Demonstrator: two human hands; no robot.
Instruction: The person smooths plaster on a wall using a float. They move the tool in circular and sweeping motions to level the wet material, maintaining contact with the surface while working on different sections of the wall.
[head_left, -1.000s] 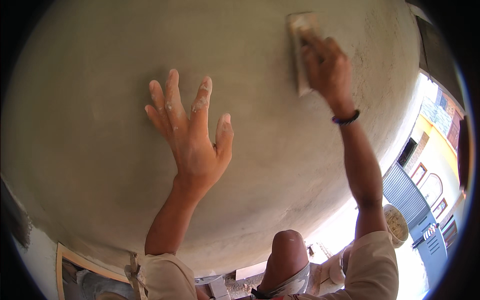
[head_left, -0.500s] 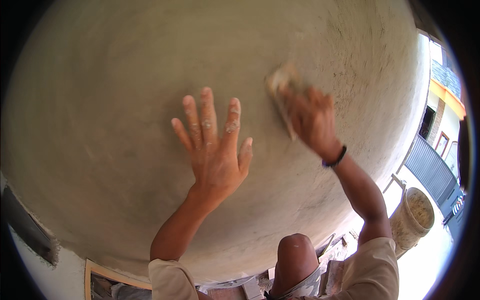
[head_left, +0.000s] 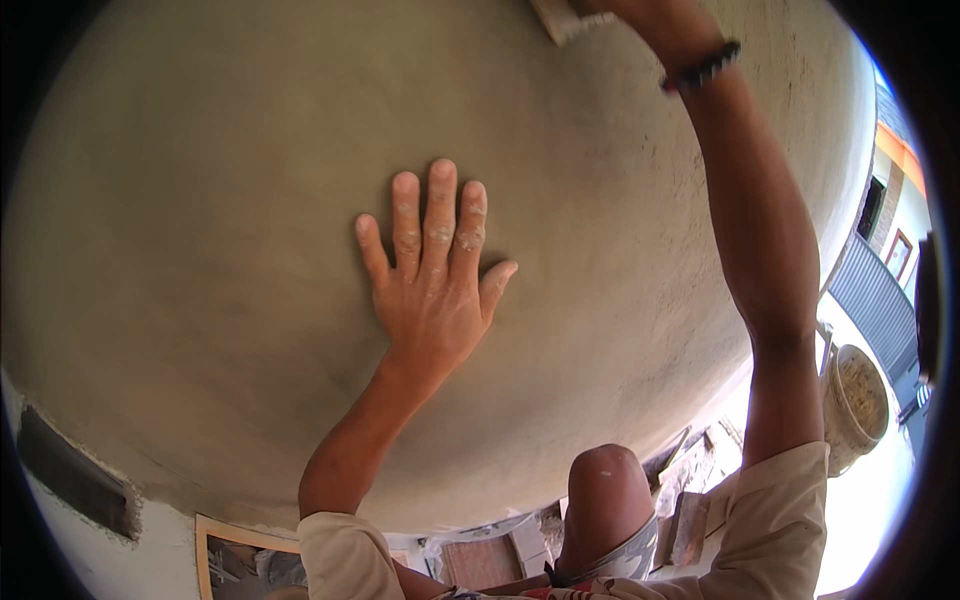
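My left hand (head_left: 430, 290) lies against the grey plastered wall (head_left: 230, 220), fingers spread, with dried plaster on the knuckles. Up at the top edge, my right hand (head_left: 655, 18) is mostly cut off by the frame, a dark beaded bracelet (head_left: 705, 68) round its wrist. It holds a pale, plaster-smeared float (head_left: 556, 24), of which only the lower end shows against the wall. The fingers on the float are out of view. Around the left hand the plaster looks smooth; to the right it is rougher, with dark marks.
A plaster-crusted bucket (head_left: 856, 408) hangs or stands at the right. My bent knee (head_left: 610, 490) is below, near boards and rubble (head_left: 690, 525). At lower left are a dark rectangular recess (head_left: 75, 475) and a wooden frame (head_left: 204, 560). A corrugated metal gate (head_left: 872, 285) stands beyond.
My right hand has swept the float upward along the wall to the top edge, straightening the arm. My left hand has shifted slightly right and up, and the view has tilted slightly.
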